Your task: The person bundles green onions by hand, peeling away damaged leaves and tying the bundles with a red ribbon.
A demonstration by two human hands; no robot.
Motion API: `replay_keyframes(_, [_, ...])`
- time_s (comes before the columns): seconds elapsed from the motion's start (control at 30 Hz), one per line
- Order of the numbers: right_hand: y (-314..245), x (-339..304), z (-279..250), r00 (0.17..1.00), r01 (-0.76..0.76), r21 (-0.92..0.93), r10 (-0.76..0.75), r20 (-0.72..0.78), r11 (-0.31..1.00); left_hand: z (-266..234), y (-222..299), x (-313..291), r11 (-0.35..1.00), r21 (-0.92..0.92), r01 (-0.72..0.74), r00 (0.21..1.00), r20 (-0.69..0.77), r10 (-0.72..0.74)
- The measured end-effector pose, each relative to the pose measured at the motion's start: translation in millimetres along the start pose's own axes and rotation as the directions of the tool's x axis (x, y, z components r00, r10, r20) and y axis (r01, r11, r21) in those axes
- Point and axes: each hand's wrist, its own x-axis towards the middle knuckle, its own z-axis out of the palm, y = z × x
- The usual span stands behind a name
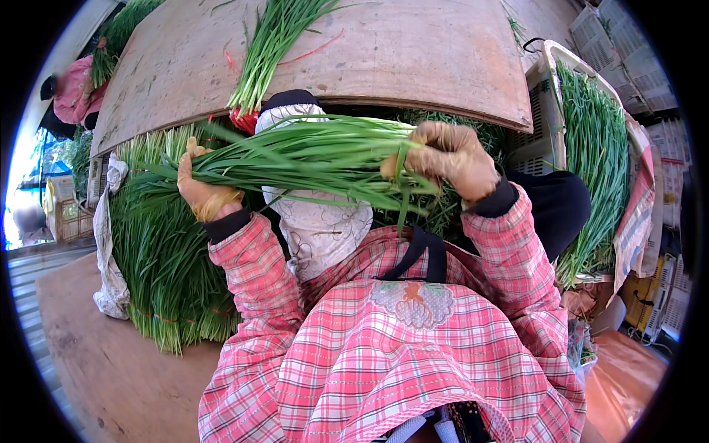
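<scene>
A loose bunch of garlic chives (303, 155) stretches sideways above my lap, its pale stem ends to the right and its green tips to the left. My right hand (454, 159), in a tan glove, is closed round the stem end; a few blades hang beneath it. At the leafy end, my left hand (203, 184), also gloved, is cupped against the leaves with its thumb up; its fingers are partly hidden by them. Beyond the held bunch, another bunch of chives (273, 52) lies on the wooden board (413, 52), beside thin red ties (314, 50).
At my left, tied chives (173, 273) are piled beside a white cloth (111, 258). A crate (550, 96) full of chives (591, 148) stands at my right. Another person in pink (72, 92) is at the far left. Stacked crates (609, 44) fill the right back.
</scene>
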Motion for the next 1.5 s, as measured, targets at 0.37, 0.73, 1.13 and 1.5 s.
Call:
replay_keyframes(0.37, [32, -54, 19, 0.97, -0.242, -0.072, 0.243, 0.014, 0.968, -31, -8, 31, 1.0, -0.007, 0.017, 0.999, -0.038, -0.017])
replay_keyframes(0.73, [54, -104, -85, 0.962, -0.163, -0.764, -0.07, -0.262, 0.625, -34, 1, 28, 0.997, 0.067, 0.028, 0.988, -0.151, -0.018])
replay_keyframes(1.13, [36, 24, 14, 0.747, 0.166, -0.978, -0.664, 0.04, 0.128, -81, -21, 43, 0.989, 0.019, 0.144, 0.961, -0.242, -0.135])
replay_keyframes(1.5, [52, 10, 46, 0.717, 0.276, -0.951, -0.689, 0.106, 0.141, -89, -26, 37, 0.966, 0.139, 0.219, 0.944, -0.281, -0.174])
